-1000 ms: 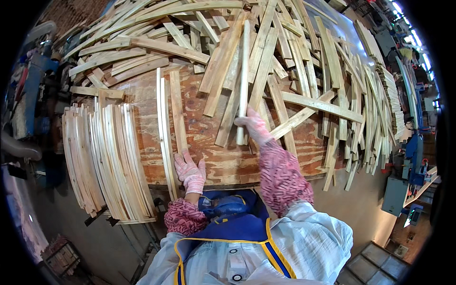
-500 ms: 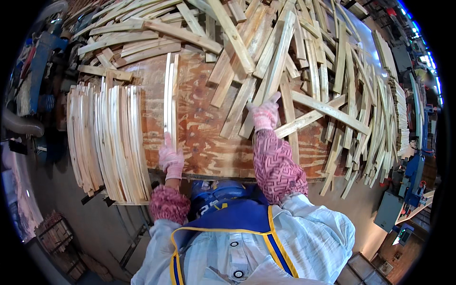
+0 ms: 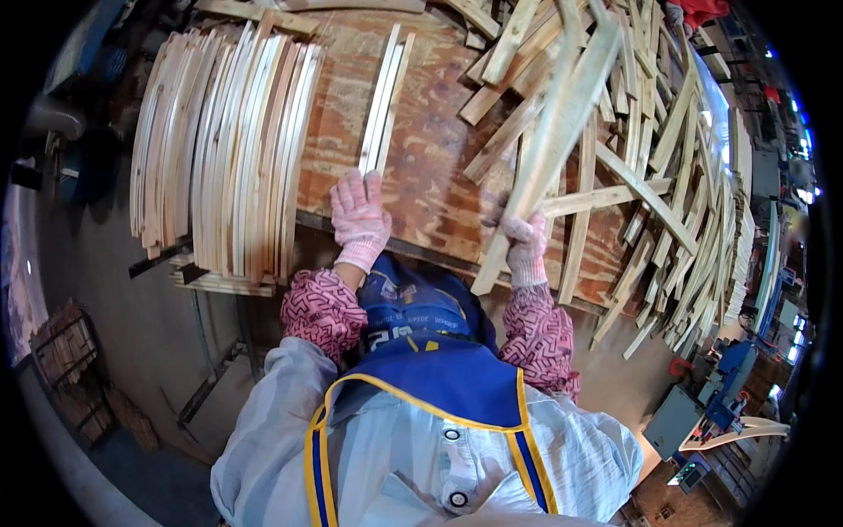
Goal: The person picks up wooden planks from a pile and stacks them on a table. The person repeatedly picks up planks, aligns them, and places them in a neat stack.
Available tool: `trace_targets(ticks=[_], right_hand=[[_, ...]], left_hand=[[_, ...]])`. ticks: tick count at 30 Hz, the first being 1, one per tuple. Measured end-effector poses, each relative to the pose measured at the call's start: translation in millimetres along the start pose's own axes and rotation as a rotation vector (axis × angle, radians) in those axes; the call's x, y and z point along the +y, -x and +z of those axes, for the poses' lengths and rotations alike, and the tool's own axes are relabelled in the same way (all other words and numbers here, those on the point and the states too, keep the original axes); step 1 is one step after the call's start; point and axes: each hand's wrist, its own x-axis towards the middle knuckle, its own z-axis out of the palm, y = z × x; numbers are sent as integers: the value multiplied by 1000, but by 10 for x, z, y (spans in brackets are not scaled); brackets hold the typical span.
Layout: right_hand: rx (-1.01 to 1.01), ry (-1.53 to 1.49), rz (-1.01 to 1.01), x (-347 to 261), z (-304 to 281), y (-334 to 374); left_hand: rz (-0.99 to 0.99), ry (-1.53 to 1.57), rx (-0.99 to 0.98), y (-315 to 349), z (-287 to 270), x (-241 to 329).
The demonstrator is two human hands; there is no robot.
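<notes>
Across the wooden surface [image 3: 430, 140], head view: loose timber crowds the right side, while bare brown-patterned board shows between it and the worker's left.
Left hand [image 3: 360, 220]: gloved in pale pink, fingers outstretched and close together, laid flat over the near ends of two pale strips [image 3: 379, 101] that lie side by side.
Right hand [image 3: 527, 241]: fingers curled closed around a long board [image 3: 564, 123], blurred, slanting up toward the heap, its near end at the surface's front edge.
Heap: loose strips [image 3: 645, 198] cross one another at many angles.
Stand: black metal brackets [image 3: 160, 255] at left carry a tight row of strips [image 3: 255, 158].
Rack: at lower left, a dark frame [image 3: 37, 358] holds wood pieces, too small to count.
</notes>
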Motion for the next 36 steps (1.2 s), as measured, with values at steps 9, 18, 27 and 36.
trace_targets(ticks=[9,18,27,36], right_hand=[[-97,218,378,483,930,16],[-163,777,261,732,643,18],[-175,733,256,1063,471,-54],[-86,763,486,1020,526,-4]], left_hand=[[-191,1545,-600,483,-494,322],[109,702,-608,566,-468,359],[181,-366,56,262,527,41],[-158,787,-212,247,-284,121]])
